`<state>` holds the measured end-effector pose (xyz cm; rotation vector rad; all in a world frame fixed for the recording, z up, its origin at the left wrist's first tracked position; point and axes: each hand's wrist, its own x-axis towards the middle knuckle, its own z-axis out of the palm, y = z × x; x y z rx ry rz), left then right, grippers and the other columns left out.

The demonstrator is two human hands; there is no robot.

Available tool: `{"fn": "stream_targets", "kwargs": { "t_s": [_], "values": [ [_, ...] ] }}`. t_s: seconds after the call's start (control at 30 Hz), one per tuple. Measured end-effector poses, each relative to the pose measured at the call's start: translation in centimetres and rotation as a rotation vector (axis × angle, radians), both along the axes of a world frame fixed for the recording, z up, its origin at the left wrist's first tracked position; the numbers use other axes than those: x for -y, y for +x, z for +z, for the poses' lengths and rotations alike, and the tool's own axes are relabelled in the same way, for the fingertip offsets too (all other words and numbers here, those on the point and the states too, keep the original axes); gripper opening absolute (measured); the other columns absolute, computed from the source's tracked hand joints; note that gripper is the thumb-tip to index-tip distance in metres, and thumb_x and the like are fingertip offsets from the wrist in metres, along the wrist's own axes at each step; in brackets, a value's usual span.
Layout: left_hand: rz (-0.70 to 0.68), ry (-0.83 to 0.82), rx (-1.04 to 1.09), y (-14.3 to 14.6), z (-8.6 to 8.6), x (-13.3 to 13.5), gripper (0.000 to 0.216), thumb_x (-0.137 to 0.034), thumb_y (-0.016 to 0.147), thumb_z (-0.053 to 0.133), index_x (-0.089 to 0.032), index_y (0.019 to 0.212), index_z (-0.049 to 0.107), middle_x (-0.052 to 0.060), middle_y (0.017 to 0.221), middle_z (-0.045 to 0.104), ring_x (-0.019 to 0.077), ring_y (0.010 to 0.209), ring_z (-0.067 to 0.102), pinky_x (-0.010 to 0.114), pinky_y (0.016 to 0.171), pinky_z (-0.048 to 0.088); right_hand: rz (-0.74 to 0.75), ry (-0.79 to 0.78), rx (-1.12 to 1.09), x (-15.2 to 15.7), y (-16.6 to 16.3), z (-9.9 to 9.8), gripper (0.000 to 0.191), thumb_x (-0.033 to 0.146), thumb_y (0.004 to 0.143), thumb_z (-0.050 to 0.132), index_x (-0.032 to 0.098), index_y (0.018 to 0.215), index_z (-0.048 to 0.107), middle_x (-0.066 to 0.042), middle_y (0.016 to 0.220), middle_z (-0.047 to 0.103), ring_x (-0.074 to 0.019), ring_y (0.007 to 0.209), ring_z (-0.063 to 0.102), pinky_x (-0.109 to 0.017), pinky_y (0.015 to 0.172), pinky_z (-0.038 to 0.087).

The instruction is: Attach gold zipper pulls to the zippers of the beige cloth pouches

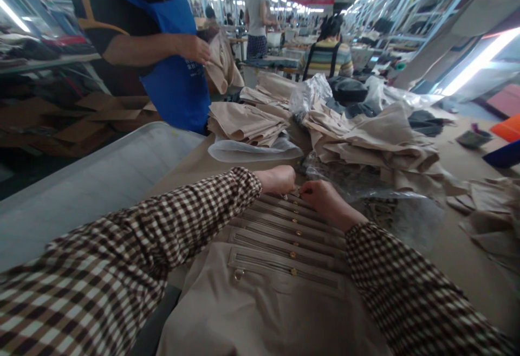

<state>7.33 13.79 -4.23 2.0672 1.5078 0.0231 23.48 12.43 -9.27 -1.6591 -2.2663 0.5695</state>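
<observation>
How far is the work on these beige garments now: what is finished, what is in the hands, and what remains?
Seemingly done: a fanned row of beige garments with gold buttons lies overlapped before the person. In hand: the left hand and right hand meet at the far end of the row, fingers closed on something small, unclear what. Left: loose heaps of beige fabric and a folded stack behind.

What the left hand (279,178) and right hand (323,198) pinch between their fingers is hidden.

Folded garment stacks (247,123) behind overlapped pieces (280,237)
</observation>
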Motion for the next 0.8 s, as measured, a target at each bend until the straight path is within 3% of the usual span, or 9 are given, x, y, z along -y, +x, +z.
{"fn": "stream_targets", "kwargs": {
  "t_s": [0.13, 0.33, 0.47, 0.6, 0.73, 0.8],
  "values": [
    [0.017, -0.004, -0.013, -0.3, -0.6, -0.4, 0.008, -0.014, 0.076, 0.067, -0.012, 0.068, 0.07, 0.004, 0.061, 0.06, 0.0171, 0.066, 0.056, 0.026, 0.064, 0.039, -0.013, 0.032, 0.042, 0.0, -0.6, -0.1, 0.021, 0.012, 0.069, 0.058, 0.018, 0.077, 0.077, -0.006, 0.071, 0.071, -0.0168, 0.065, 0.058, -0.026, 0.06, 0.036],
    [0.088, -0.032, 0.069, -1.8, -0.7, -0.4, 0.014, -0.013, 0.075, 0.067, -0.013, 0.062, 0.064, -0.002, 0.05, 0.048, 0.0116, 0.054, 0.046, 0.024, 0.052, 0.032, -0.045, 0.028, -0.049, -0.2, -0.5, 0.1, 0.014, 0.013, 0.066, 0.058, 0.019, 0.065, 0.07, -0.002, 0.061, 0.064, -0.0156, 0.061, 0.054, -0.026, 0.06, 0.035],
    [0.128, -0.063, 0.224, -2.6, 0.1, 0.5, 0.018, -0.028, 0.089, 0.056, -0.015, 0.079, 0.064, -0.004, 0.054, 0.046, 0.0092, 0.047, 0.042, 0.022, 0.046, 0.031, -0.103, 0.012, -0.216, 1.2, -1.1, 0.7, 0.016, 0.028, 0.076, 0.056, 0.018, 0.073, 0.068, -0.003, 0.066, 0.065, -0.0153, 0.063, 0.055, -0.026, 0.059, 0.039],
    [0.186, -0.118, 0.448, -2.5, 0.4, 1.3, 0.02, -0.031, 0.094, 0.049, -0.016, 0.086, 0.061, -0.006, 0.055, 0.044, 0.0081, 0.044, 0.04, 0.021, 0.044, 0.031, -0.097, -0.201, -0.491, 3.2, -3.0, 1.4, 0.04, 0.054, 0.084, 0.049, 0.017, 0.077, 0.063, -0.006, 0.07, 0.067, -0.0139, 0.056, 0.056, -0.025, 0.051, 0.042],
    [0.267, -0.052, 0.619, -1.8, 0.1, 1.5, 0.016, -0.021, 0.089, 0.057, -0.014, 0.075, 0.059, -0.003, 0.058, 0.052, 0.0085, 0.051, 0.046, 0.021, 0.051, 0.037, -0.232, -0.49, -0.971, 4.2, -4.5, 2.1, 0.045, 0.06, 0.067, 0.072, 0.017, 0.076, 0.061, -0.006, 0.073, 0.066, -0.0122, 0.056, 0.057, -0.023, 0.048, 0.042],
    [0.283, 0.004, 0.629, -1.6, 0.1, 1.5, 0.016, -0.019, 0.088, 0.058, -0.013, 0.073, 0.059, -0.002, 0.061, 0.055, 0.009, 0.056, 0.049, 0.02, 0.054, 0.038, -0.277, -0.528, -1.055, 4.3, -4.6, 2.5, 0.047, 0.059, 0.063, 0.077, 0.017, 0.081, 0.063, -0.005, 0.076, 0.066, -0.0109, 0.055, 0.057, -0.022, 0.047, 0.042]
  ]
}}
